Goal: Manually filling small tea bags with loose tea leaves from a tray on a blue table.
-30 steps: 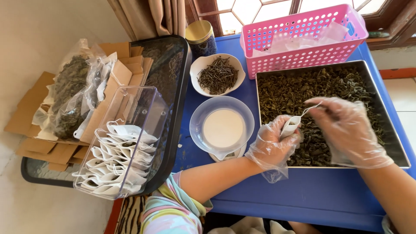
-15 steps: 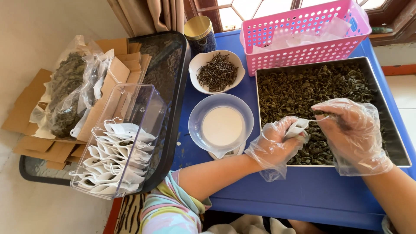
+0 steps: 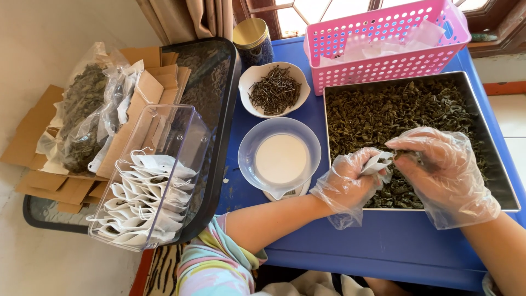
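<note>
I am holding a small white tea bag (image 3: 378, 163) in my left hand (image 3: 350, 183), fingers curled shut around its lower part so the mouth is facing right. My right hand (image 3: 438, 172) is pinching a few dark dried leaves (image 3: 408, 157) between thumb and fingertips, closed on them right at the bag's opening. Both hands are wearing loose clear plastic gloves and are hovering over the near left part of the metal tray (image 3: 501, 181) of loose tea leaves.

To do this well, I am judging that the bag's mouth needs keeping wide and steady, directly over the tray, so that stray leaves are falling back into it rather than onto the blue table (image 3: 383, 249).

My left forearm is coming in from the near left, wrist bent upward; my right wrist is arching over, palm down, fingers pointing left towards the bag.
</note>
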